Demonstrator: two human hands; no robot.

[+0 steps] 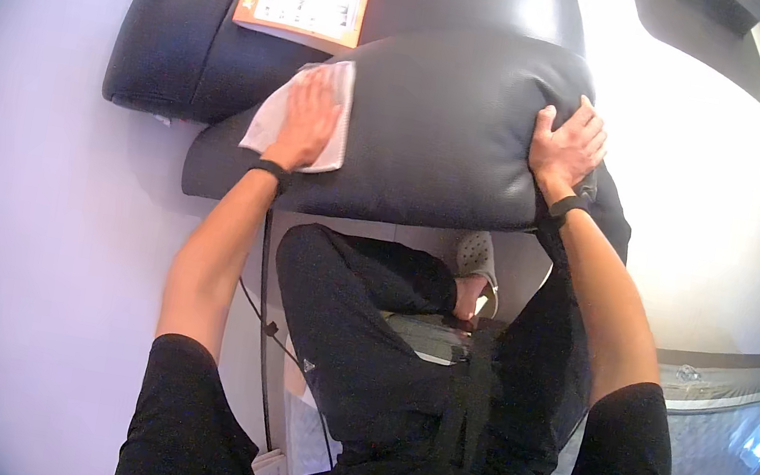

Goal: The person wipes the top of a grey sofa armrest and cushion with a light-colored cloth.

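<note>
A large black leather-like cushion (426, 133) with a smooth, padded surface spans the space in front of my knees. My left hand (310, 120) lies flat, fingers extended, on a white cloth (267, 123) that rests on the cushion's left part. At the cushion's right edge, my right hand (570, 144) presses down with its thumb apart from the fingers, and the surface is creased beside it. An orange and white packet (303, 1) bearing writing lies beyond the cloth, on a tufted black section (176, 19).
A plain pale wall (54, 223) runs along the left. A thin black pole (264, 346) and a cable stand beside my left leg. Below the cushion is a perforated clog (477, 254) on my foot. A plastic-wrapped item (722, 381) lies at the right.
</note>
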